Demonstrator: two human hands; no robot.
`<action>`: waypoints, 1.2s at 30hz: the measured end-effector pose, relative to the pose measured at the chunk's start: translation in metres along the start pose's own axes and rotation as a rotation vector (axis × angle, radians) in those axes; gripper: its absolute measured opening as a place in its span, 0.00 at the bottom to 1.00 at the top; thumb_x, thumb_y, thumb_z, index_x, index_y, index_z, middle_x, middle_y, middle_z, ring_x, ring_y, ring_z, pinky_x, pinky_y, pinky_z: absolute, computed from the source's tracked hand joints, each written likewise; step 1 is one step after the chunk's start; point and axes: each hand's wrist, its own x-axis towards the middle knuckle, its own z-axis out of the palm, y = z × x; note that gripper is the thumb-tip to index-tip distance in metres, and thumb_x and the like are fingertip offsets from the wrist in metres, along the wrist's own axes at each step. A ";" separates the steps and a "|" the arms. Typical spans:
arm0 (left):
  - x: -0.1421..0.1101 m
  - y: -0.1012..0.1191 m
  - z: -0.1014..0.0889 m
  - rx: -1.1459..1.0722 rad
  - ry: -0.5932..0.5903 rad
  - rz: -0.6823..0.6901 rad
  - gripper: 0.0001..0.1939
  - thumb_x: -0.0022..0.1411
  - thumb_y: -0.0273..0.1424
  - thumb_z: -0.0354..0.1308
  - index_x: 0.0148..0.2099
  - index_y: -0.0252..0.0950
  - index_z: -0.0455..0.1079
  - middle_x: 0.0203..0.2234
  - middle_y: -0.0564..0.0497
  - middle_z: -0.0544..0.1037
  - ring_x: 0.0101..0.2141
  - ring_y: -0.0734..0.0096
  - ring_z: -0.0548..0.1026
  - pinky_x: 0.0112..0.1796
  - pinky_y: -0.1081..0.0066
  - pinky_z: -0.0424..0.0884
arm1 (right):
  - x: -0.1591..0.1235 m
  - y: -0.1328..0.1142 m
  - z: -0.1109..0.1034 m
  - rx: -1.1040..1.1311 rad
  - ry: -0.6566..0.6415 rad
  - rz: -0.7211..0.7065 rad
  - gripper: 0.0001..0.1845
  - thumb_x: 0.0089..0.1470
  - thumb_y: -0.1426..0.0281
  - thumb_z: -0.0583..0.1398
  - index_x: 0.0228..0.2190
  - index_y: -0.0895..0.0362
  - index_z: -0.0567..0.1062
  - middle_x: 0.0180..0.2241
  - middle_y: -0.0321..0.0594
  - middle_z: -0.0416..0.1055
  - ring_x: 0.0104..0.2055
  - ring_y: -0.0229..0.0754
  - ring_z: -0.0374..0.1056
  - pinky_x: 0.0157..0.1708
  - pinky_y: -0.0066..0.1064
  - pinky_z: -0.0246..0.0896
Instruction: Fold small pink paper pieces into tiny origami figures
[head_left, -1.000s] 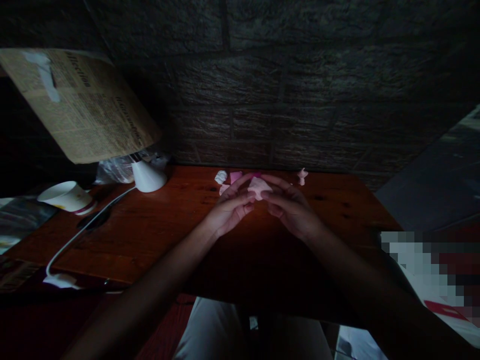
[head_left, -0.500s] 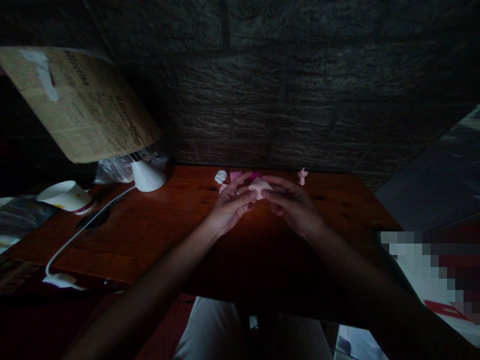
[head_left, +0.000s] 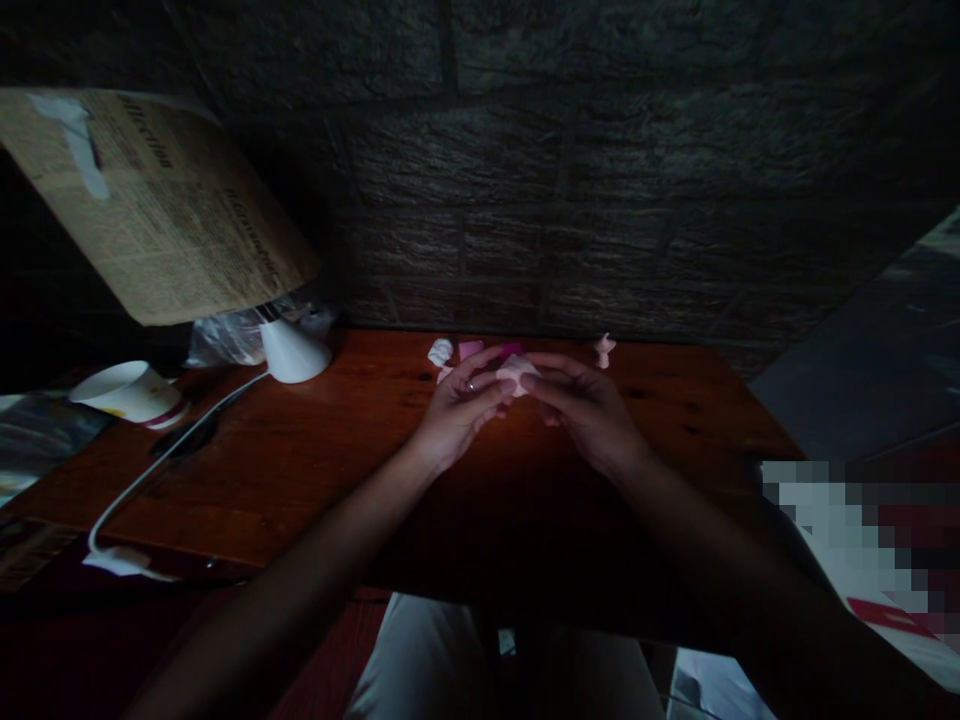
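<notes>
Between my two hands is a small pale pink piece, perhaps folded paper [head_left: 517,372], held just above the wooden table [head_left: 285,470]. My left hand [head_left: 463,405], with a ring on one finger, pinches its left side between thumb and fingers. The thumb and fingers of my right hand [head_left: 581,400] close on its right side. Behind the hands lie a pink square [head_left: 471,349] and a magenta square [head_left: 511,348]. A white crumpled-looking piece [head_left: 440,351] sits to their left. Off to the right stands a small pale pink figure-like piece [head_left: 604,350].
A lamp with a newsprint shade [head_left: 172,210] and white base [head_left: 294,352] stands at the left, its white cord [head_left: 161,462] crossing the table. A paper cup [head_left: 131,392] is beside it. A dark stone-like wall [head_left: 487,170] rises behind the table.
Both hands stay in nearly the same place, still on the pink piece. The right thumb and the piece shift slightly, and the view moves a little.
</notes>
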 end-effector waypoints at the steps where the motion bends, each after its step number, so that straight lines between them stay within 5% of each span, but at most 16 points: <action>1: 0.000 0.000 0.000 -0.002 -0.001 -0.005 0.25 0.51 0.26 0.75 0.52 0.39 0.78 0.36 0.51 0.82 0.31 0.77 0.76 0.31 0.78 0.72 | 0.000 -0.001 0.000 0.005 0.007 0.000 0.17 0.44 0.65 0.74 0.39 0.51 0.83 0.32 0.35 0.80 0.22 0.31 0.62 0.19 0.25 0.53; 14: 0.000 -0.001 0.000 0.048 0.060 0.008 0.24 0.48 0.25 0.75 0.49 0.39 0.78 0.38 0.51 0.83 0.33 0.76 0.78 0.30 0.78 0.72 | -0.002 0.002 0.001 -0.007 0.041 0.075 0.20 0.40 0.63 0.76 0.38 0.51 0.83 0.34 0.36 0.80 0.27 0.33 0.66 0.23 0.26 0.57; 21: 0.001 -0.001 0.000 0.058 0.058 -0.011 0.26 0.50 0.25 0.74 0.52 0.39 0.78 0.32 0.53 0.80 0.26 0.81 0.72 0.26 0.80 0.66 | 0.000 -0.002 -0.002 -0.004 0.079 0.060 0.19 0.42 0.59 0.75 0.37 0.51 0.83 0.25 0.31 0.73 0.24 0.32 0.61 0.23 0.27 0.52; 36: 0.000 -0.001 0.000 0.083 0.062 -0.036 0.27 0.48 0.26 0.75 0.52 0.40 0.78 0.31 0.55 0.81 0.25 0.82 0.71 0.25 0.80 0.63 | 0.000 0.000 0.004 0.168 0.010 0.258 0.20 0.38 0.59 0.77 0.36 0.51 0.85 0.33 0.34 0.74 0.25 0.29 0.55 0.22 0.23 0.51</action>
